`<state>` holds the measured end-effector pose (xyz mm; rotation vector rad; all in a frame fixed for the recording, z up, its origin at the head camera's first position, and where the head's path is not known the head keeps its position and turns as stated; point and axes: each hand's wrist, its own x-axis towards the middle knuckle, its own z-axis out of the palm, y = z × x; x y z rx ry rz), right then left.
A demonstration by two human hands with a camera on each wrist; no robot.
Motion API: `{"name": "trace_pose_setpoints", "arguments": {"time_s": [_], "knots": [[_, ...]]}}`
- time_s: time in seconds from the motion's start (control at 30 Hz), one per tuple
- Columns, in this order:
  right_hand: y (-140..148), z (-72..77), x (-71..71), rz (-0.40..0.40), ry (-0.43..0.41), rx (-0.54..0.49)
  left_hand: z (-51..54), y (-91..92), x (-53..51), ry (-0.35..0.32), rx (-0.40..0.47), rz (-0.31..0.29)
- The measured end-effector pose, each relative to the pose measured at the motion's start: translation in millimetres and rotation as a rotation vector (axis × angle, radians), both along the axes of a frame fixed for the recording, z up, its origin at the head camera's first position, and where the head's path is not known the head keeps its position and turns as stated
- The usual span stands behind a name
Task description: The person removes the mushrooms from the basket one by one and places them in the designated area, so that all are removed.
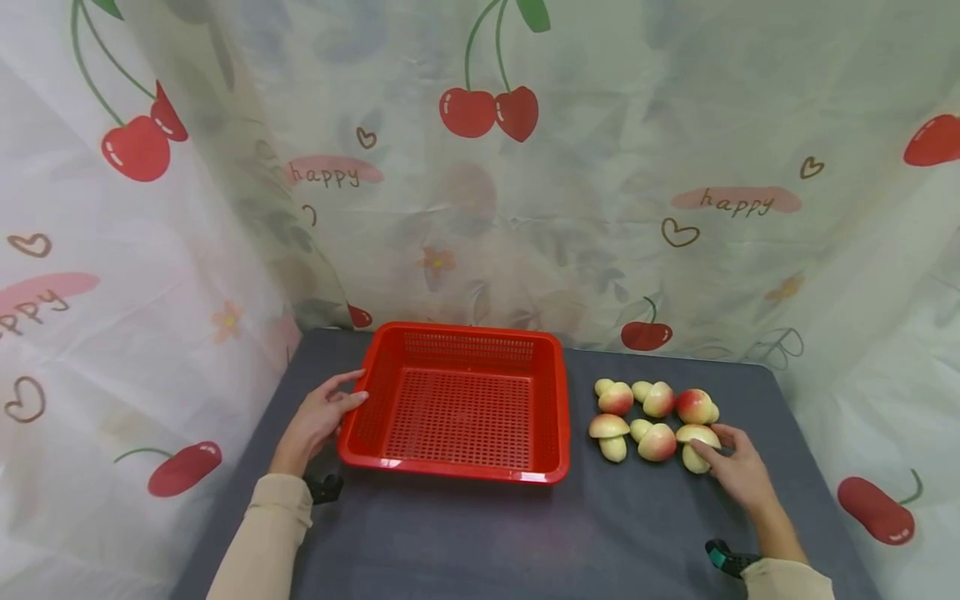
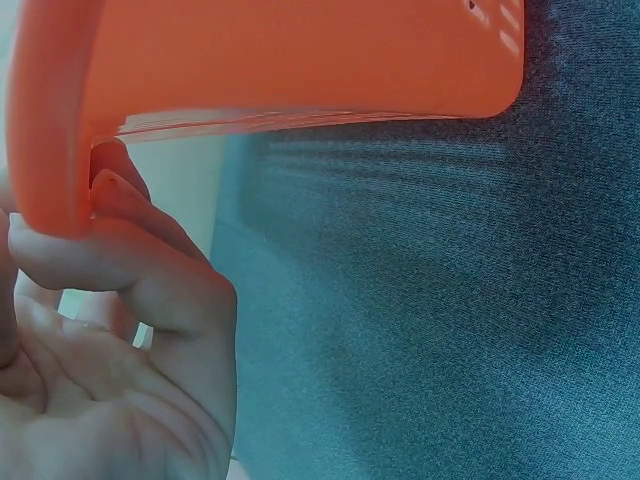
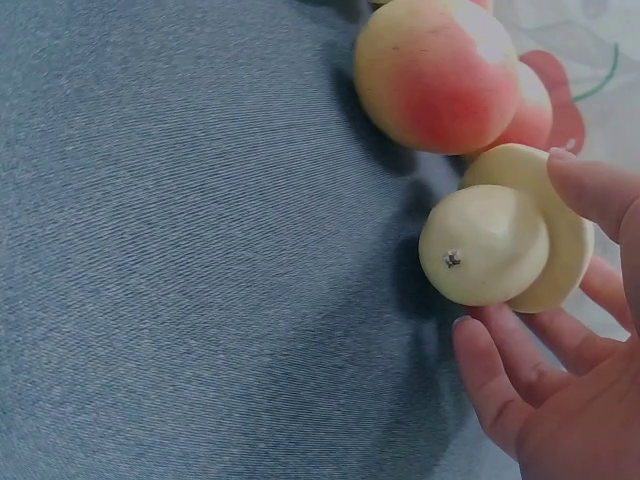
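Observation:
A red plastic basket (image 1: 450, 469) with a mesh bottom stands on the table, and nothing lies in it. My left hand (image 1: 318, 417) holds its left rim; in the left wrist view the fingers (image 2: 150, 260) curl up under the rim (image 2: 50, 130). At the right, my right hand (image 1: 741, 475) grips a toy mushroom (image 1: 697, 460) with a pale stem and cap. In the right wrist view the thumb touches the cap of this mushroom (image 3: 485, 245) and the fingers are below it. It is the nearest of several toy mushrooms with red-and-yellow caps (image 1: 657, 442), set in two rows.
The dark grey cloth-covered table (image 1: 480, 542) carries the basket at left of centre and the mushrooms to its right. A pale curtain (image 1: 570, 250) printed with cherries hangs behind the table and on both sides. Each wrist wears a dark band (image 1: 729, 560).

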<state>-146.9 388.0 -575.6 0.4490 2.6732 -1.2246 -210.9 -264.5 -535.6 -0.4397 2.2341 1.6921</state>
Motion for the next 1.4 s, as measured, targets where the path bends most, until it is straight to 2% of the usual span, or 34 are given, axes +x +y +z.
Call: {"name": "trace_pose_setpoints", "arguments": {"time_s": [0.37,0.63,0.83,1.0,1.1,1.2,1.33,1.4], "knots": [[-3,-6.1,0.3,-0.038,0.003,0.021,0.4,0.0,-0.8,-0.004,0.012,-0.012],[-3,-8.0,-0.4,-0.002,-0.031,0.053,-0.6,-4.6,-0.5,0.013,0.002,-0.027],[5,5.8,-7.4,0.09,-0.08,0.092,-2.4,-8.4,1.5,0.042,-0.038,-0.058],[2,26.7,-10.6,0.142,-0.03,0.209,-1.2,-7.0,-0.4,0.067,-0.098,-0.113],[-5,39.9,-12.6,0.16,0.005,0.283,5.8,-3.7,-2.4,0.081,-0.182,-0.155],[-20,52.9,-16.0,0.165,0.039,0.333,18.1,0.2,-3.8,0.122,-0.392,-0.195],[-44,68.2,-22.7,0.159,0.115,0.374,40.5,10.4,-4.8,0.188,-0.653,-0.167],[-56,74.9,-26.7,0.16,0.163,0.393,51.7,18.7,-6.3,0.24,-0.716,-0.133]]}}
